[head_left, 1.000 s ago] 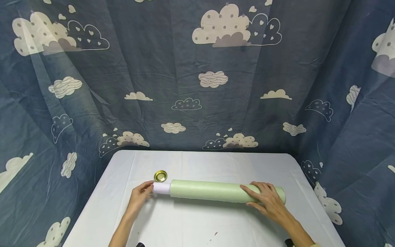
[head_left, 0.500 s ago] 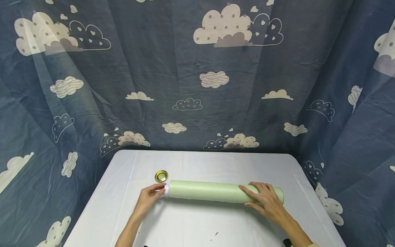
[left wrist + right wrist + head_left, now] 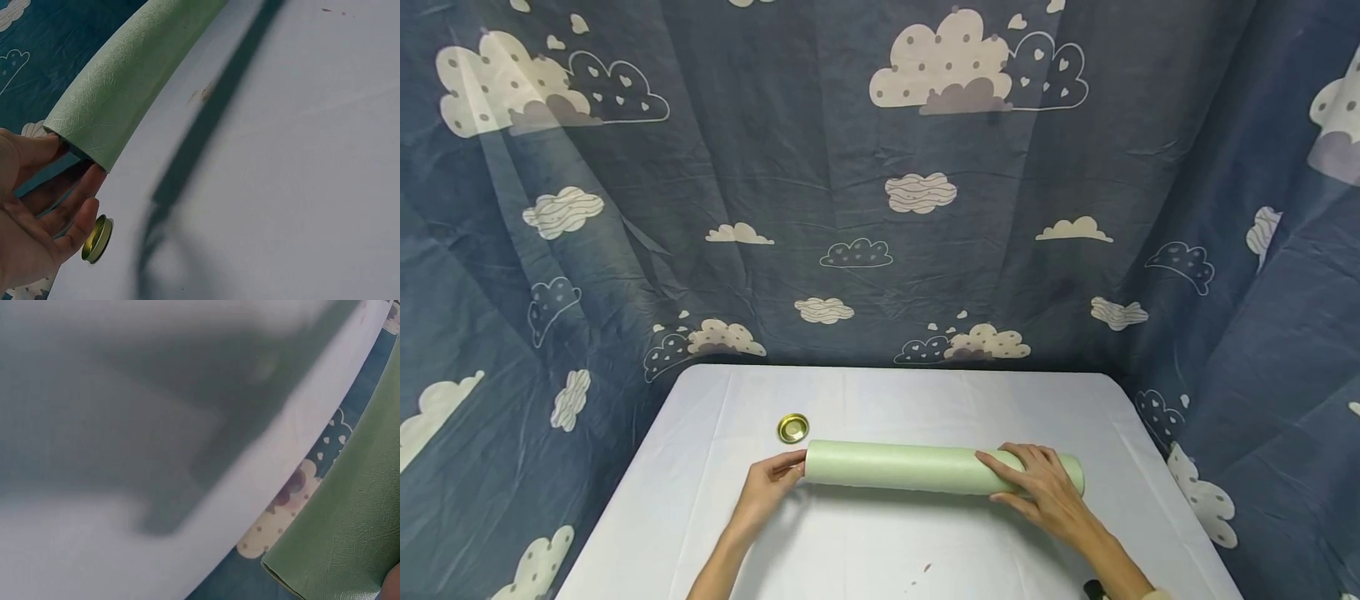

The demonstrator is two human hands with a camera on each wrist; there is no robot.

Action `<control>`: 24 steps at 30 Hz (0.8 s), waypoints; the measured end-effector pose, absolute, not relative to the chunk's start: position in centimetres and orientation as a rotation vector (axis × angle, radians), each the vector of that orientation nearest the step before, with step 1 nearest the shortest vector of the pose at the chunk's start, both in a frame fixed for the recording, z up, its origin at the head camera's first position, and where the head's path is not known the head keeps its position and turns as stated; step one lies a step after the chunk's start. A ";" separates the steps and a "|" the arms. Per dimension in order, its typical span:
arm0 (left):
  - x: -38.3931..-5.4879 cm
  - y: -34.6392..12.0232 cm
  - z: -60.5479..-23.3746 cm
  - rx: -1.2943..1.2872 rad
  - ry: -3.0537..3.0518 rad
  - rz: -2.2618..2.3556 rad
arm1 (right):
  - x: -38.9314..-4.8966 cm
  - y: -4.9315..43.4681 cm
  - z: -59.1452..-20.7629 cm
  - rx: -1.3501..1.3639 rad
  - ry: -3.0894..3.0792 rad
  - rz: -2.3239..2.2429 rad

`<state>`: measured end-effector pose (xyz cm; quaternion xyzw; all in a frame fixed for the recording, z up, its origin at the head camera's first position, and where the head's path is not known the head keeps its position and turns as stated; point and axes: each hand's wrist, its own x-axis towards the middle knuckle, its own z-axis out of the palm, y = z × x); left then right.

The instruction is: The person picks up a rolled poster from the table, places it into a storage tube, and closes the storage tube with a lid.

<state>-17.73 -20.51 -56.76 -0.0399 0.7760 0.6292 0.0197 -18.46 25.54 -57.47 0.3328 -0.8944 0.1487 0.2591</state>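
A long pale green tube (image 3: 887,467) with a wrinkled, leathery surface is held just above the white table. My right hand (image 3: 1041,487) grips it near its right end, thumb on the near side and fingers over the top. At the left end is my left hand (image 3: 769,492), its fingertips at the tube's opening. In the left wrist view, thumb and fingers of the left hand (image 3: 44,206) reach the rim, spread fairly straight, some tips just inside. No white roll shows outside the tube. The right wrist view catches the green tube's end (image 3: 350,519) and a bit of hand.
A small gold lid (image 3: 793,428) lies on the white table (image 3: 865,550), behind the left hand. A dark object (image 3: 1094,589) shows by the right forearm. Brown specks mark the cloth. A blue cloud-patterned curtain (image 3: 775,167) surrounds the back and sides.
The white roll that stuck out of the tube's left end has slid inside as my left hand moved right. The green tube shifted slightly left; the right hand kept its grip.
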 end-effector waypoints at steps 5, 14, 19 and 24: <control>-17.2 -21.3 -57.0 -0.154 2.429 1.941 | -18.6 24.8 -57.9 0.920 -2.408 0.417; -18.0 -23.1 -58.4 -0.081 2.934 1.546 | -18.0 25.4 -58.3 0.872 -2.420 0.405; -19.1 -23.9 -60.0 0.062 3.282 1.109 | -17.7 26.2 -58.5 0.859 -2.418 0.394; -20.7 -23.8 -61.0 0.149 3.429 0.846 | -17.5 26.8 -58.7 0.844 -2.428 0.383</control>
